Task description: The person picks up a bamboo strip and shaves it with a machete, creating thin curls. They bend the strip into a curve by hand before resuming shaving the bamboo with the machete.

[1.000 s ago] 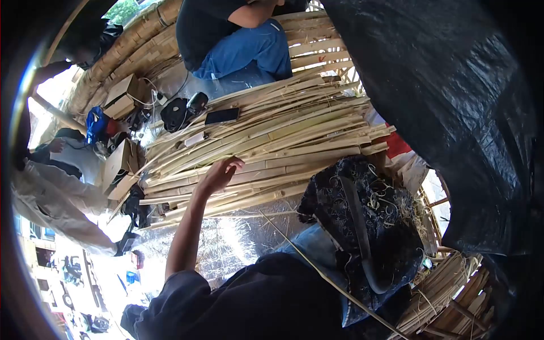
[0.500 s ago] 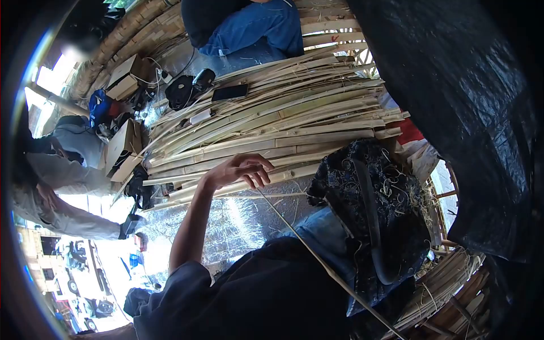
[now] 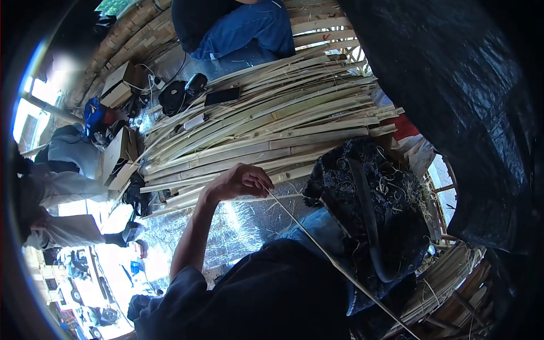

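Note:
My left hand is closed, fingers pinched around the upper end of a long thin bamboo strip. The strip runs diagonally from the hand down across my lap to the lower right. The hand hovers just in front of the near edge of a big pile of split bamboo slats. A dark patterned cloth littered with pale shavings covers my knee beside the strip. My right hand is out of sight.
A phone and a black device lie on the far side of the pile. A person in blue jeans sits beyond it. Cardboard boxes and another person are at left. Black plastic sheeting hangs at right, above bundled strips.
My left hand drew back from the slat pile toward me and its fingers closed on the thin bamboo strip, which now rises to the hand.

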{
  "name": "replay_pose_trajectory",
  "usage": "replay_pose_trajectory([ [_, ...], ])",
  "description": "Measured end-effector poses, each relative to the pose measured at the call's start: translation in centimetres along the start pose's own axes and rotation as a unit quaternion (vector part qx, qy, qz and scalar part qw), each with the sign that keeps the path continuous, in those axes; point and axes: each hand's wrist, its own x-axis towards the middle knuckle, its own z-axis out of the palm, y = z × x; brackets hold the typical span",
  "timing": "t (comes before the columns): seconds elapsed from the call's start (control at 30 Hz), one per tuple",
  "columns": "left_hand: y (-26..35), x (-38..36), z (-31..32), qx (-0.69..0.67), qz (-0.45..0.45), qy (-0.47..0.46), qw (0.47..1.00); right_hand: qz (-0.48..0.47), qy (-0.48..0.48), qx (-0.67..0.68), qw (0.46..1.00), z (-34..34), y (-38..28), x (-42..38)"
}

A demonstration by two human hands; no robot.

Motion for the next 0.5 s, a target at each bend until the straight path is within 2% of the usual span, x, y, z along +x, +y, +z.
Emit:
replay_pose_trajectory([
  [0.1, 1.6, 0.8, 0.8, 0.037, 0.089, 0.097, 0.991, 0.0, 0.01, 0.004, 1.0, -0.8, 0.1, -0.1],
  [0.13, 1.8, 1.3, 0.8, 0.039, 0.094, 0.092, 0.991, -0.001, 0.015, 0.005, 1.0, -0.9, 0.1, -0.3],
  [0.2, 2.5, 2.1, 0.7, 0.159, 0.185, 0.172, 0.954, 0.002, 0.02, 0.011, 1.0, -1.3, 0.3, -0.4],
  [0.27, 3.8, 2.5, 0.6, 0.194, 0.207, 0.208, 0.936, 0.004, 0.025, 0.012, 1.0, -1.5, 0.6, -0.6],
  [0.33, 5.0, 2.9, 0.3, 0.227, 0.236, 0.283, 0.902, 0.008, 0.028, 0.016, 0.999, -1.7, 0.9, -0.8],
  [0.4, 5.6, 3.4, -0.4, 0.24, 0.268, 0.303, 0.882, 0.01, 0.034, 0.017, 0.999, -1.9, 1.2, -1.2],
  [0.47, 6.5, 3.7, -0.9, 0.171, 0.305, 0.388, 0.853, 0.014, 0.039, 0.021, 0.999, -2.2, 1.6, -1.4],
  [0.5, 6.8, 4.0, -1.1, 0.178, 0.323, 0.41, 0.834, 0.015, 0.041, 0.023, 0.999, -2.5, 1.7, -1.4],
])
